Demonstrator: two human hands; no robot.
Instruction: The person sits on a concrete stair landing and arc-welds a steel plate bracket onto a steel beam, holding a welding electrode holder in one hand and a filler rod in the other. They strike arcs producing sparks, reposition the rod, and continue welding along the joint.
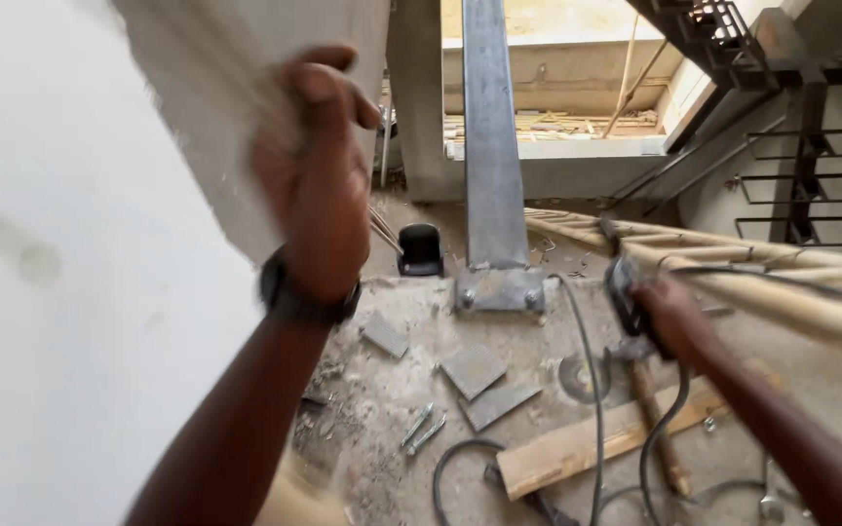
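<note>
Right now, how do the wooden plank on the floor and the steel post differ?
The plank lies flat and slanted on the floor; the post stands upright on a bolted base plate. The plank is pale wood; the post is grey metal. A black cable crosses the plank; none crosses the post. Both are long and straight.

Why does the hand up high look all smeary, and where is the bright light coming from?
In the head view, the left hand and the pale slab it grips are motion-blurred; the right hand on a dark tool is softer too. Daylight glares through the opening at top, while the steel post looks sharp.
</note>
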